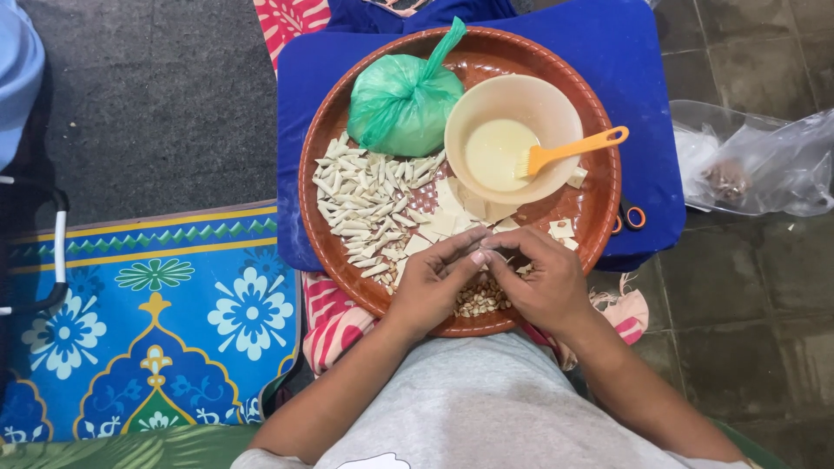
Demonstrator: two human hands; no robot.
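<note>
Soft, even daylight is filling the scene, casting only faint shadows under the hands [486, 282] (no harsh glare). Focus is staying sharp at the tray [599, 213], while the frame's corners are darkening slightly.

Head camera looks steeply down, close over the tray [323, 165].

Hidden between the fingertips
Left hand [432, 285] and right hand [540, 280] cover a small wrapper; scissors [631, 216] half hidden under the tray [599, 213].
</note>
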